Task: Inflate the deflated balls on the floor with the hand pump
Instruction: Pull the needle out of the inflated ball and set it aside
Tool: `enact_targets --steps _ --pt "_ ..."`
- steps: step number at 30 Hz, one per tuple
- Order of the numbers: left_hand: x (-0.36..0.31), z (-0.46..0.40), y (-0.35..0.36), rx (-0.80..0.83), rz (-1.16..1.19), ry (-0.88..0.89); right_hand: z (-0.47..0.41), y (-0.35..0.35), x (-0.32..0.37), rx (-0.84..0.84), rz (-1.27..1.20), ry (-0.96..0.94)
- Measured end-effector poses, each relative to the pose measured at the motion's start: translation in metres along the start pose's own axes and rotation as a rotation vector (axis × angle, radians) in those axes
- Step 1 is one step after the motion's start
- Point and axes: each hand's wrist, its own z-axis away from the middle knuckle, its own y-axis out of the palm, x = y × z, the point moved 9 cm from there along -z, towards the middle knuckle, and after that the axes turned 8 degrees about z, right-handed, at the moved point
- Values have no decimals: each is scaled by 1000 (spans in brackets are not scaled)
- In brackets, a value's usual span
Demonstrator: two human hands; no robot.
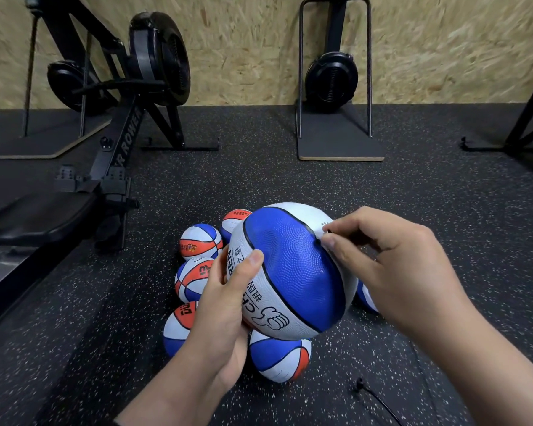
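Your left hand [225,305] reaches up from below, palm cupping ball [290,272], thumb curled over its white panel. Ball held above pile [197,287] on floor [382,195]. Your right hand [391,265] comes in from right, fingers curled, thumb and forefinger pinching small dark thing at ball's top (needle? cannot tell). Cord [379,398] lies on floor below ball.

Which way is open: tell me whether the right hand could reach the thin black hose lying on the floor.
Probably yes: the thin black hose lies on bare speckled floor below the right hand, nothing over it. But that hand is pinching at the blue-and-white ball and must let go first.
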Motion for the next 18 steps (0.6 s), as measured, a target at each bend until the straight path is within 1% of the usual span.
enact_targets --steps 3,5,8,14,18 --pt "5 1 0 15 13 -49 1 8 -1 34 5 3" --pt "8 3 1 33 19 -73 2 11 1 27 16 -18" --pt "7 2 1 37 -11 -63 4 10 -1 6 42 -16" --pt "8 1 -2 9 -45 -59 3 14 -8 43 100 -9" --pt "12 2 -3 9 -35 -72 2 16 -13 88 75 27"
